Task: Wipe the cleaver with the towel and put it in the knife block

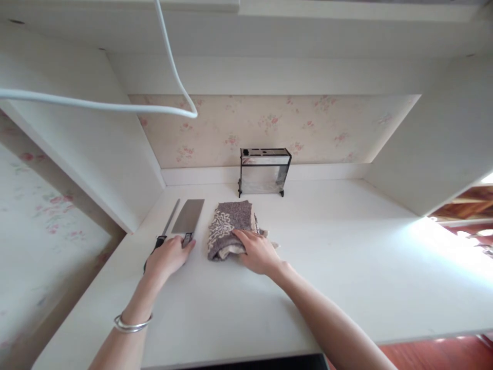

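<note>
A cleaver (189, 216) with a broad grey blade lies flat on the white surface, blade pointing away from me. My left hand (169, 257) is closed around its dark handle. Just left of it is a sharpening steel (170, 218), its black handle partly hidden behind my left hand. To the right of the cleaver lies a folded brown and cream patterned cloth (233, 221). My right hand (260, 252) grips the cloth's near right side, fingers on top and thumb at the lower edge.
A clear-sided knife block (265, 177) with a black frame stands by the back wall. A white cable (115, 107) hangs across the upper left. White side panels (88, 133) and an overhead shelf (269, 36) enclose the white desktop (327, 246).
</note>
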The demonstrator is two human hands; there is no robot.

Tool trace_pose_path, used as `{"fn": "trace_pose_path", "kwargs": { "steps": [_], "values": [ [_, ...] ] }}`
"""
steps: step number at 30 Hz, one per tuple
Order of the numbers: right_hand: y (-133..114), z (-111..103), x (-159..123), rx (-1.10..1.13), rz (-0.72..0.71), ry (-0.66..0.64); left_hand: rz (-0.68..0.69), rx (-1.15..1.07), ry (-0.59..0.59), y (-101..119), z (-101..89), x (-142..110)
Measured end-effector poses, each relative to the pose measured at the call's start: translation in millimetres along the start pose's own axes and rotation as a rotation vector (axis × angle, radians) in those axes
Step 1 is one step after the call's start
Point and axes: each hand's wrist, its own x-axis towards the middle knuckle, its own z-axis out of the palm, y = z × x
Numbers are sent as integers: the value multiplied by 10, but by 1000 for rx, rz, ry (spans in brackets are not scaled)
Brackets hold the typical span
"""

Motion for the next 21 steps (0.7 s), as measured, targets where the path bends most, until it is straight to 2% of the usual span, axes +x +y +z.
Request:
{"fn": "trace_pose_path", "kwargs": {
  "steps": [3,6,8,10,12,15,18,21],
  "values": [
    [77,-54,60,231,280,173,-10,22,-2,-1,36,13],
    [232,-127,104,713,447,389,-52,2,13,21,61,24],
    [355,-217,88,1059,483,412,-55,-72,8,35,66,45],
    [480,-331,33,1276,475,323,-39,-155,2,45,58,69],
    [592,-437,-38,1350,452,253,-27,-201,0,51,46,80],
    [710,-513,-121,1387,432,308,-38,-363,-28,80,31,43],
    [745,-478,-141,1390,404,363,-20,-696,-65,192,15,-62],
    [701,-391,-123,1359,365,325,54,-873,-43,442,-7,-204]
  ]
}}
